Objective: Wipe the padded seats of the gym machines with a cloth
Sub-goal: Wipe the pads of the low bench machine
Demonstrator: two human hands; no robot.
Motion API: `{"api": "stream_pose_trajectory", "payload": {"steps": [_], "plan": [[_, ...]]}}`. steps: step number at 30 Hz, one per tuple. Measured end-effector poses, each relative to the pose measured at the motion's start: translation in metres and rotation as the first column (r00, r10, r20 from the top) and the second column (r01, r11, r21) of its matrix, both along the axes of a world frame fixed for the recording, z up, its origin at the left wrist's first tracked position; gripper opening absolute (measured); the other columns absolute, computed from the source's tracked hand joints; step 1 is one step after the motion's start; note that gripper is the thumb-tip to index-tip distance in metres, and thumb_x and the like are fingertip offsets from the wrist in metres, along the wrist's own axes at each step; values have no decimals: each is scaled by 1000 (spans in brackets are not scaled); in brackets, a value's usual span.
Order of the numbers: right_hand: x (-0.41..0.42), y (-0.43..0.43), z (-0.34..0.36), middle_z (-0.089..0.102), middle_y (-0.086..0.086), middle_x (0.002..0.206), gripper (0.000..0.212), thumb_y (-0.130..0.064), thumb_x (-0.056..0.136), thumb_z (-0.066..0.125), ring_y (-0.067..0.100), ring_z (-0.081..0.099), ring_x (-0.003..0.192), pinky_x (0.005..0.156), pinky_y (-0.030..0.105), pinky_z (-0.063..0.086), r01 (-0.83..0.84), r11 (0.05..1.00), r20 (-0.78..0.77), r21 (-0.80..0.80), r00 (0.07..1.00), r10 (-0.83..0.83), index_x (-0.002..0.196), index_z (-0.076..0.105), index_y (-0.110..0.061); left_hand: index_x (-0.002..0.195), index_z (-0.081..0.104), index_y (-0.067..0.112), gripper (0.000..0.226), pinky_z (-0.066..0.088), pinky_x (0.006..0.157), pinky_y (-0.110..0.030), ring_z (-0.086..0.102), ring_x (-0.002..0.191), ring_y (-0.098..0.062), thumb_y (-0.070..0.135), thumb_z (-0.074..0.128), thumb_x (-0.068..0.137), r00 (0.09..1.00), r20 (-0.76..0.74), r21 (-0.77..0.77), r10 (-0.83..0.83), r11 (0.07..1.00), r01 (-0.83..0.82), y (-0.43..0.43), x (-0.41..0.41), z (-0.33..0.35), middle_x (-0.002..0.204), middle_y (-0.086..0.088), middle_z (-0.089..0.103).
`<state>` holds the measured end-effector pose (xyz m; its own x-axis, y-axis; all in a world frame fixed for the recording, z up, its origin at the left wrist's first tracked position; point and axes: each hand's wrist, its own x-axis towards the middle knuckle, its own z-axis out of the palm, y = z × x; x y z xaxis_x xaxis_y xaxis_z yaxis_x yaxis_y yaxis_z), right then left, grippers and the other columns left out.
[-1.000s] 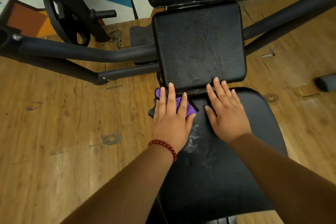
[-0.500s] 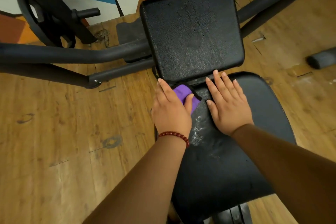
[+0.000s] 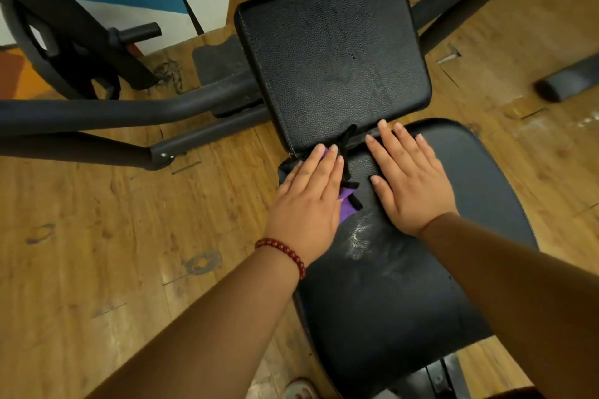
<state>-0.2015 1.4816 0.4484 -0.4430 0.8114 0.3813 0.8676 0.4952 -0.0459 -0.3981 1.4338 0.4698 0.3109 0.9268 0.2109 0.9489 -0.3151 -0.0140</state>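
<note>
The purple cloth point(image 3: 347, 208), edged with black strips, lies at the far left corner of the black padded seat point(image 3: 421, 295), where the seat meets the lower edge of the back pad point(image 3: 334, 58). The left hand point(image 3: 308, 201) presses flat on the cloth with fingers straight and close together, gripping nothing; the cloth shows past the fingertips and beside the thumb. The right hand point(image 3: 411, 181) rests palm down on the bare seat just beside the cloth, fingers extended and slightly spread, fingertips reaching the gap below the back pad. A pale scuffed patch point(image 3: 358, 240) marks the seat between the two wrists. A red bead bracelet point(image 3: 285, 251) circles the left wrist. Dark frame tubes point(image 3: 97, 113) run to the left over the wooden floor point(image 3: 97, 269)
</note>
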Motion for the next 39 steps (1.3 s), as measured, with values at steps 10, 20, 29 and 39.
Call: {"api": "stream_pose_trajectory", "payload": {"steps": [10,20,29,39], "plan": [[2,0,-3,28,11,157,54,-38,100,31,26,24,145,119,41,14,5,1000,-7,-7,1000,-5,148,36,-12,146,37,7,55,19,116,-36,29,143,-21,28,34,95,996,26,18,90,996,-91,-13,10,-4,153,-5,37],[2,-2,-1,27,11,157,55,-37,100,30,26,22,146,118,39,12,0,999,-16,-45,1000,-1,149,35,-13,148,32,8,59,15,117,-35,23,145,-19,28,43,93,970,0,-38,242,970,-241,-22,25,-1,156,-4,31],[5,-4,0,27,10,158,56,-37,99,31,27,22,146,119,39,10,-24,997,-31,-72,999,22,150,33,-12,150,8,10,58,2,119,-34,7,149,-18,29,27,98,956,-8,-90,294,952,-294,-44,35,-4,161,-3,13],[6,-5,0,28,8,158,56,-37,99,30,26,22,146,119,39,9,-32,996,-39,-84,999,29,150,31,-13,148,4,11,64,3,118,-36,1,148,-17,32,39,99,945,-58,-165,322,931,-327,-66,42,-7,161,-4,5]]}}
